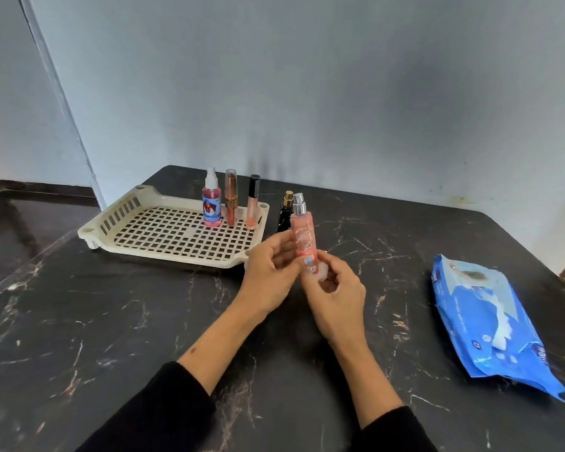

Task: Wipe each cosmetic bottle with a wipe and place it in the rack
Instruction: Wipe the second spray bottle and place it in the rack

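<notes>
A slim pink spray bottle (304, 236) with a silver nozzle stands upright in the air above the table, held by both hands. My left hand (269, 275) pinches its lower left side. My right hand (335, 295) grips its base together with a small white wipe (323, 272). The cream plastic rack (163, 236) lies to the left. At its far right corner stand a pink spray bottle with a blue label (211, 203), a copper tube (231, 199) and a black-capped gloss tube (252, 203). A black bottle with a gold cap (285, 213) stands on the table behind the held bottle.
A blue pack of wet wipes (490, 324) lies on the right of the dark marble table (111, 321), a wipe sticking out of its opening. A pale wall runs along the table's far edge. The floor drops away on the left.
</notes>
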